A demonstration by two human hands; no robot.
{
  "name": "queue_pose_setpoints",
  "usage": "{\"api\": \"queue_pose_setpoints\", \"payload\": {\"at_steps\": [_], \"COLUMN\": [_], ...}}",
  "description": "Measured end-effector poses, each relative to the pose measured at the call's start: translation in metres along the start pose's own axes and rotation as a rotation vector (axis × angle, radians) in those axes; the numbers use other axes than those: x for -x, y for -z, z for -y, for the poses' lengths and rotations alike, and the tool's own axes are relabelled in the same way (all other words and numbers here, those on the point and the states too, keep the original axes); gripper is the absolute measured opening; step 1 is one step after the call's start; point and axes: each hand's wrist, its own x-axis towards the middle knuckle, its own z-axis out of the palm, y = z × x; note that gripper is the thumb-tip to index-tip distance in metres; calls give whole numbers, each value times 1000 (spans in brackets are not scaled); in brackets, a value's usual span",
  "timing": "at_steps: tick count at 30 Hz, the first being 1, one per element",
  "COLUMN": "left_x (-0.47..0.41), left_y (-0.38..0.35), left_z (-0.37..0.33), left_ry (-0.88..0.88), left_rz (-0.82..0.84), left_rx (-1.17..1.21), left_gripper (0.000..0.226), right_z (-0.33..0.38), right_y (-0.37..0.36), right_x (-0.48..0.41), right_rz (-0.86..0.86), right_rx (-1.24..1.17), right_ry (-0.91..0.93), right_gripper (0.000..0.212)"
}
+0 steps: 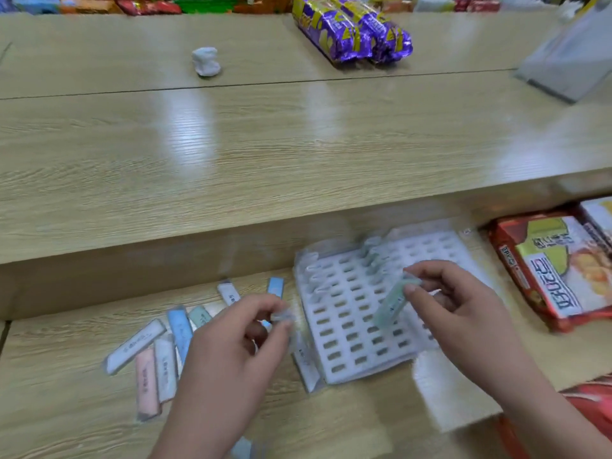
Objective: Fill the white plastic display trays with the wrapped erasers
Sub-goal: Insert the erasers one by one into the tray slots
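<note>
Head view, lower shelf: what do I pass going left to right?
Loose erasers → left hand → white tray → right hand holding a green eraser → red snack box.

left hand (pixel 238 339) lower centre, fingers curled, tips pinched | right hand (pixel 457 303) lower right, thumb and forefinger pinched | both forearms bare
</note>
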Motion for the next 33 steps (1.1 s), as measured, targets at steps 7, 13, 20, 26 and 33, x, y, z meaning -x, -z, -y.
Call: {"api": "queue_pose_setpoints", "payload": {"at_steps": [7, 13, 20, 26, 33], "left_x": [-23, -24, -26, -25, -25], "left_y": [-64, -99, -121, -135, -149], "left_z": [-50, -58, -53, -45, -37], "left_ry": [-22, -40, -94, -292, -407], "left_rz": [-39, -76, -133, -207, -164], "left_rx": [68, -44, -140, -288, -358], "left_gripper": [12, 16, 16, 14, 19], "right_z": [-19, -31, -37, -43, -57], "right_y": [17, 12, 15, 15, 16], "right_x": [-39, -45, -56, -55, -60], "right_rz": [2, 81, 144, 116, 138], "right_rx": [262, 303, 479, 462, 377], "right_ry": [203, 368, 639, 582, 624], "right_gripper": [15, 15, 12, 16, 20]}}
